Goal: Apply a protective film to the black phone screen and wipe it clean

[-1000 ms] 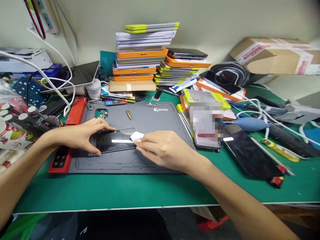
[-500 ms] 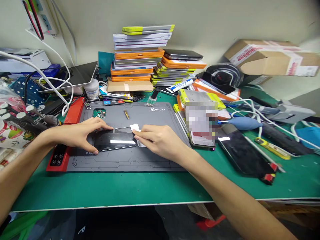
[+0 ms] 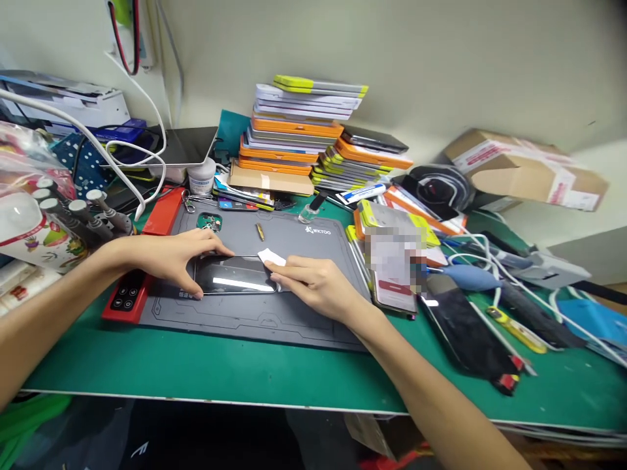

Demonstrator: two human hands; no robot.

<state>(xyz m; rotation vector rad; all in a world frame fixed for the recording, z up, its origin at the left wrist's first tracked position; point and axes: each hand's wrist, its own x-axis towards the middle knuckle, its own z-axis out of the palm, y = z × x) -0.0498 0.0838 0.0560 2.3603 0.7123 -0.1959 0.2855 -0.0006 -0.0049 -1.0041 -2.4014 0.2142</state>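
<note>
A black smartphone lies flat, screen up, on a grey work mat; a bright strip of light reflects in its glass. My left hand grips the phone's left end, thumb on the near edge and fingers on the far edge. Between the fingertips of my right hand is pinched a small white wipe, pressed against the phone's right end. Those fingers hide part of the wipe and the phone's right edge. Just beyond the phone lies a small brass-coloured bit.
A small glass bottle with a black cap stands at the mat's far edge. Stacked flat cases rise behind. To the right lie phones, a yellow cutter and a blue air blower. Screwdrivers stand at the left.
The camera view has shifted, so the whole bench appears moved and slightly tilted. Both hands keep their places on the phone, the wipe still at its right end.
</note>
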